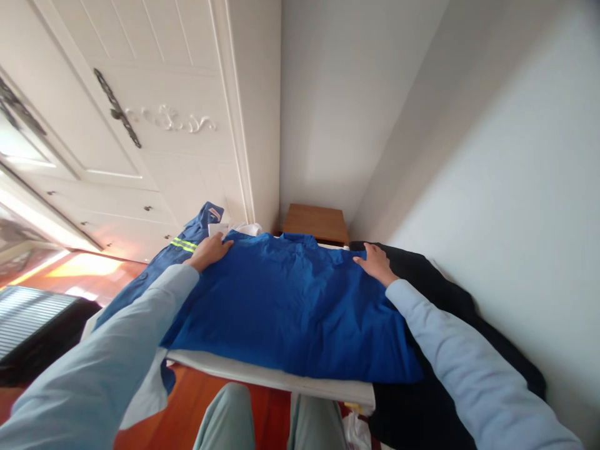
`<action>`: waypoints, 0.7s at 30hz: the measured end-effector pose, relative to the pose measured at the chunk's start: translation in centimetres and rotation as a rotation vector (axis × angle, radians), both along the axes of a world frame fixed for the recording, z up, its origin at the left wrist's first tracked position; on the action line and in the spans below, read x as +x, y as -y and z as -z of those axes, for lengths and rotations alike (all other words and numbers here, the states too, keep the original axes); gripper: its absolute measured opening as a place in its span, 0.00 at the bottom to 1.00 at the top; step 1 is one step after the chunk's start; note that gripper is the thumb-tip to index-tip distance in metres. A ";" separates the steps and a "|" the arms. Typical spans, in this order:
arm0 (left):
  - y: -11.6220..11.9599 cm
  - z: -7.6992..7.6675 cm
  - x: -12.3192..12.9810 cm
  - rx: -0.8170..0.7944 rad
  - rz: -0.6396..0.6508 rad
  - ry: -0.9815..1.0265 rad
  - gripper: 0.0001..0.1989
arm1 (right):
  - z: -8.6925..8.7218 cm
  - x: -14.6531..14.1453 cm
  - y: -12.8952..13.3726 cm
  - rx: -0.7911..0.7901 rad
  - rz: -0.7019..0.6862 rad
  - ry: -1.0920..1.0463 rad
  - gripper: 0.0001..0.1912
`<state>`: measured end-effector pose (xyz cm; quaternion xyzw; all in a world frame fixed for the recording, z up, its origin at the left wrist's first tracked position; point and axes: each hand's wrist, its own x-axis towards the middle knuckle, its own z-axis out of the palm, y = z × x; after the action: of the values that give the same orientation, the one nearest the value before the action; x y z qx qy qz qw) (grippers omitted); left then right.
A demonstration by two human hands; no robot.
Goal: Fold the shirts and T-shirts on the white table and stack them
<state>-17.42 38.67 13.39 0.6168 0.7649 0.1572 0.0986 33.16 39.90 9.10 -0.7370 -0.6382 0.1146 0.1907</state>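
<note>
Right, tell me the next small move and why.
I'd probably ease the right hand outward a little while the left hand holds its end of the blue shirt: creases mark the middle and right, but the left part looks smoother.

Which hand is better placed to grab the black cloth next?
Probably the right hand: it's next to the black cloth, while the left hand is across the blue shirt.

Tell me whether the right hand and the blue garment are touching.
Touching. The head view shows the right hand at the blue garment's far right corner, thumb against the cloth.
</note>
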 end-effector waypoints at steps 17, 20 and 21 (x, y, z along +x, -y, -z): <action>-0.4 -2.3 -0.7 0.296 -0.220 0.289 0.10 | -1.6 1.3 -1.4 0.168 0.143 -0.717 0.17; 0.1 -2.8 0.7 0.300 -0.161 0.144 0.13 | -1.6 0.7 -2.3 0.157 0.182 -0.589 0.18; 0.5 -3.0 1.5 0.320 -0.100 0.082 0.16 | -1.9 0.2 -2.4 0.173 0.176 -0.553 0.20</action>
<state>-15.95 38.22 16.34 0.5787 0.7553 0.3067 0.0224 33.37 42.34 10.97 -0.7116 -0.5030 0.2392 0.4284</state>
